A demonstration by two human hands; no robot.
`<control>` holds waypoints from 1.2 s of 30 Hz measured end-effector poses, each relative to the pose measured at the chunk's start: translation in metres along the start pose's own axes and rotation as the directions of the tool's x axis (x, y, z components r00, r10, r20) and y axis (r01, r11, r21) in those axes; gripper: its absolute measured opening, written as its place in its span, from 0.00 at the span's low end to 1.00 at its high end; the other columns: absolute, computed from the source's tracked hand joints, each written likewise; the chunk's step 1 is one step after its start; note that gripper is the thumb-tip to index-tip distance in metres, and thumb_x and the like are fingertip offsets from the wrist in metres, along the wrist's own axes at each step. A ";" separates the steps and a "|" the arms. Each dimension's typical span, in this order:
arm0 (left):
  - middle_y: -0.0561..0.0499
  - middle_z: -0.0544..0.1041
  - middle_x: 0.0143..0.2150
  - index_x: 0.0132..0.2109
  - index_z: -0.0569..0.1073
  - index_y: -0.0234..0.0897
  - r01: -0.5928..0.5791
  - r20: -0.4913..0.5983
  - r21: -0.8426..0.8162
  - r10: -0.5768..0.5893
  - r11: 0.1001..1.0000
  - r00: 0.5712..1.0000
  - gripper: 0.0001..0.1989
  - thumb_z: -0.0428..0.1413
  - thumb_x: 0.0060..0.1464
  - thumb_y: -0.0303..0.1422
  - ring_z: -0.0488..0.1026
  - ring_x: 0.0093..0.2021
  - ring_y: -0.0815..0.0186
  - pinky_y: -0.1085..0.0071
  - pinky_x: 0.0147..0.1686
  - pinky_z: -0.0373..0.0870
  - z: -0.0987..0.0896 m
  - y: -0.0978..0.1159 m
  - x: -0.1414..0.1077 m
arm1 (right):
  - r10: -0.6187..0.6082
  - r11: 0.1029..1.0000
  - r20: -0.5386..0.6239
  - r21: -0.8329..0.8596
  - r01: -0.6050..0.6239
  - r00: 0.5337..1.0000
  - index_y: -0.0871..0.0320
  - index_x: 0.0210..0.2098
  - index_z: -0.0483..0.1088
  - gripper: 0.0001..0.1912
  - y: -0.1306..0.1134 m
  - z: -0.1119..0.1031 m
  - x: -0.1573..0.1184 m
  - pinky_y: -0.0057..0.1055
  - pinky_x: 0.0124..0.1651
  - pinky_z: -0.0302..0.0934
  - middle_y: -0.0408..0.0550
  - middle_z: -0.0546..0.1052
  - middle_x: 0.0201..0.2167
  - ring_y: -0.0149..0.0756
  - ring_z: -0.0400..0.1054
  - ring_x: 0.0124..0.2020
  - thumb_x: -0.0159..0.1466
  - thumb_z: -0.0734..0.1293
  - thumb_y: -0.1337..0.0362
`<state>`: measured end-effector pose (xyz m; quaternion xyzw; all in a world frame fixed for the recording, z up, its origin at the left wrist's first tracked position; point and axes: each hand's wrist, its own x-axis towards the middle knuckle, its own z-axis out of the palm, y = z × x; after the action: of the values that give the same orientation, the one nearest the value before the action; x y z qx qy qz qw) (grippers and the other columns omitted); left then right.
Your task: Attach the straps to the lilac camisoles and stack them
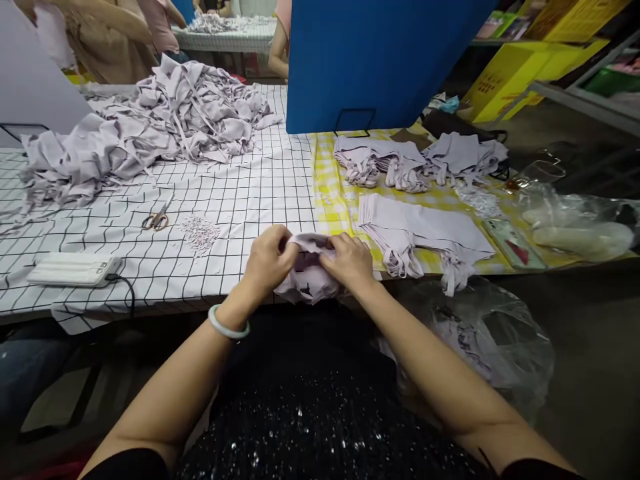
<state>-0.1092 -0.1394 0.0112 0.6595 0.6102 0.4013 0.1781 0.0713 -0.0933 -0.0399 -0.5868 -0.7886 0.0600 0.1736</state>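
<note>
Just over the table's front edge, my left hand (268,259) and my right hand (351,260) hold a pale lilac cloth piece (311,277) between them. Fingers and thumbs pinch its upper edge from both sides, and the rest hangs below in loose folds. What sort of garment it is, I cannot tell. To the right of my right hand lies a flat stack of lilac cloth pieces (425,223), with thin straps dangling over the table edge. Scissors (157,219) and a scatter of tiny cloth scraps (200,233) lie to the left of my left hand.
A big heap of lilac cloth (185,113) covers the far left. Behind the table's right part stands a blue panel (380,60). More stacked cloth (380,157), a phone (514,243) and a white power bank (75,269) lie about. A plastic bag (515,333) hangs below right. Other people sit opposite.
</note>
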 end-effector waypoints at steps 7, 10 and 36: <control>0.56 0.70 0.24 0.33 0.68 0.35 0.057 -0.065 -0.482 -0.101 0.874 0.993 0.05 0.52 0.58 0.24 0.66 0.24 0.75 0.77 0.25 0.62 -0.094 0.065 -0.026 | 0.020 0.889 -0.016 0.458 -0.010 1.000 0.57 0.26 0.69 0.06 0.006 -0.068 -0.009 0.33 0.36 0.60 0.44 0.72 0.26 0.35 0.66 0.30 0.59 0.63 0.67; 0.56 0.70 0.24 0.33 0.67 0.35 0.135 -0.041 -0.554 -0.189 0.821 0.981 0.06 0.51 0.58 0.22 0.65 0.22 0.77 0.79 0.23 0.59 -0.094 0.071 -0.033 | -0.138 0.713 0.062 0.699 0.056 0.988 0.56 0.31 0.69 0.04 -0.017 -0.086 -0.031 0.32 0.37 0.64 0.43 0.72 0.28 0.34 0.68 0.32 0.61 0.64 0.63; 0.39 0.71 0.58 0.53 0.69 0.36 -0.160 0.163 0.378 0.104 0.912 0.981 0.21 0.61 0.54 0.36 0.66 0.57 0.46 0.48 0.54 0.67 0.017 -0.057 0.000 | -0.046 0.933 -0.014 0.356 0.048 0.999 0.56 0.45 0.70 0.14 0.064 0.004 0.018 0.46 0.55 0.62 0.53 0.73 0.43 0.47 0.68 0.48 0.59 0.65 0.62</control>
<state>-0.1338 -0.1241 -0.0405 0.7479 0.6177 0.2361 0.0579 0.1232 -0.0564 -0.0591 -0.5267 -0.7781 0.1960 0.2807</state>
